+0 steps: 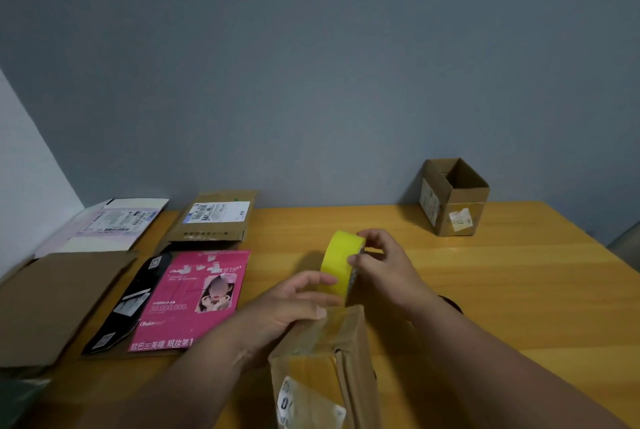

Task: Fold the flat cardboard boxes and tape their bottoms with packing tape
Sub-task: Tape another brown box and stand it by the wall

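A yellow roll of packing tape [338, 260] is held upright above the wooden table [502, 283]. My right hand [384, 262] grips the roll's right side, thumb on its outer face. My left hand [298, 304] touches the roll's lower front with its fingertips and pinches the tape end over the far edge of a folded brown cardboard box [325, 369], which stands just in front of me. A strip of tape [332, 321] runs from the roll down onto the box's top seam. A white label shows on the box's near face.
An assembled open brown box [453, 196] stands at the back right. On the left lie flat boxes: a pink printed one [194, 297], a brown one with a shipping label [214, 220], a white-pink one [110, 224] and a large plain brown one [59, 304].
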